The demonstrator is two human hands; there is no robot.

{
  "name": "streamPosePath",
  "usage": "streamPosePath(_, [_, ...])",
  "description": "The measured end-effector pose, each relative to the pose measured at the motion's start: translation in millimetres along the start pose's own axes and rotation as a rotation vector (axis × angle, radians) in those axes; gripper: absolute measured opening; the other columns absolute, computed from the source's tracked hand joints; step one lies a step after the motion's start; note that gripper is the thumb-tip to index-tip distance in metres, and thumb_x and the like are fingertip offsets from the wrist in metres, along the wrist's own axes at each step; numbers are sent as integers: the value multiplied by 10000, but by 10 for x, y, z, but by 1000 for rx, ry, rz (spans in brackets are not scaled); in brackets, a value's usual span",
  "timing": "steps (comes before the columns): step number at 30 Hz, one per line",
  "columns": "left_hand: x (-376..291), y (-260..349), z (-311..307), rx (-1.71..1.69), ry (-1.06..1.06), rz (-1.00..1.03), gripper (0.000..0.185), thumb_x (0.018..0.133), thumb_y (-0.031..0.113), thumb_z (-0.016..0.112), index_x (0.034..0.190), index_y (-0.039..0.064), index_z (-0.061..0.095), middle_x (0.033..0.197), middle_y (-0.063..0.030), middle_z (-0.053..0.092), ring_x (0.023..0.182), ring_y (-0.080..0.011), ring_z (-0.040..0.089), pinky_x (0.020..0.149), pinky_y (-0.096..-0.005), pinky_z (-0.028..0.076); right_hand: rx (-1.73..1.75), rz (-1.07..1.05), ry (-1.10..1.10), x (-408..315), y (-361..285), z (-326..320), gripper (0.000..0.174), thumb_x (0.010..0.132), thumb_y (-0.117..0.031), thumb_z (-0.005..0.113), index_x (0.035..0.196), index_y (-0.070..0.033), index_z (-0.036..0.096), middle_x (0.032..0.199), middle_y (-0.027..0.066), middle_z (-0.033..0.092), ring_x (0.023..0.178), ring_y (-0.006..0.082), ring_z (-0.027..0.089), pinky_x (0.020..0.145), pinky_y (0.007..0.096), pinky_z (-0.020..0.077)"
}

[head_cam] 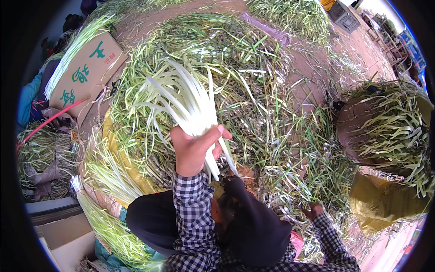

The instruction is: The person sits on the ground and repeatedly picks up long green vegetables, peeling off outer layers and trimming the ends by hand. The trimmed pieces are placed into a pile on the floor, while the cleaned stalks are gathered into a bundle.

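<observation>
My left hand (190,151) grips a bunch of pale leafy stalks (195,108), probably blanched garlic leaves, up over the heap. The broad white stalks fan out above the fist, and a few ends stick out below it. Down at the right, beside my knee, my right hand (314,210) is low over the scattered leaves with its fingers apart; nothing shows in it. In front of me spreads a large heap of green and yellowed leaf trimmings (251,88). On my left lie a loose bundle of pale stalks (114,175) and a tied bundle of yellow-green stalks (112,224).
A cardboard box panel (85,71) bearing writing leans at the left, with long pale stalks (76,51) along it. At the right, leaves (390,125) overhang a yellow sack (380,204). Farther back are another leaf pile (295,20) and a plastic crate (344,17). A sleeve (30,98) shows someone nearby.
</observation>
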State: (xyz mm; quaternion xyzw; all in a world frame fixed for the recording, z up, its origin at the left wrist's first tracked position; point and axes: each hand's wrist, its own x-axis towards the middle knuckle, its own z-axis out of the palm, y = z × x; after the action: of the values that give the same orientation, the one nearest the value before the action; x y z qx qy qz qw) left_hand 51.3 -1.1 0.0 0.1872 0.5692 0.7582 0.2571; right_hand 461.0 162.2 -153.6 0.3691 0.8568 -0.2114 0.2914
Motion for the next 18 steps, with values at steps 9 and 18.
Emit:
streamPosePath(9, [-114, -10, 174, 29, -20, -46, 172, 739, -13, 516, 875, -102, 462, 587, -187, 546, 359, -137, 456, 309, -226, 355, 1225, -641, -129, 1027, -2803, -1180, 483, 779, -332, 569, 461, 23, 493, 368, 29, 344, 349, 92, 300, 365, 304, 257])
streamPosePath(18, [-130, 820, -284, -61, -10, 205, 90, 794, 56, 455, 828, -26, 438, 608, -161, 510, 354, -120, 415, 339, -234, 368, 53, -228, 119, 997, -465, 822, 162, 671, -154, 538, 561, -40, 572, 550, 154, 524, 513, 309, 520, 460, 394, 418])
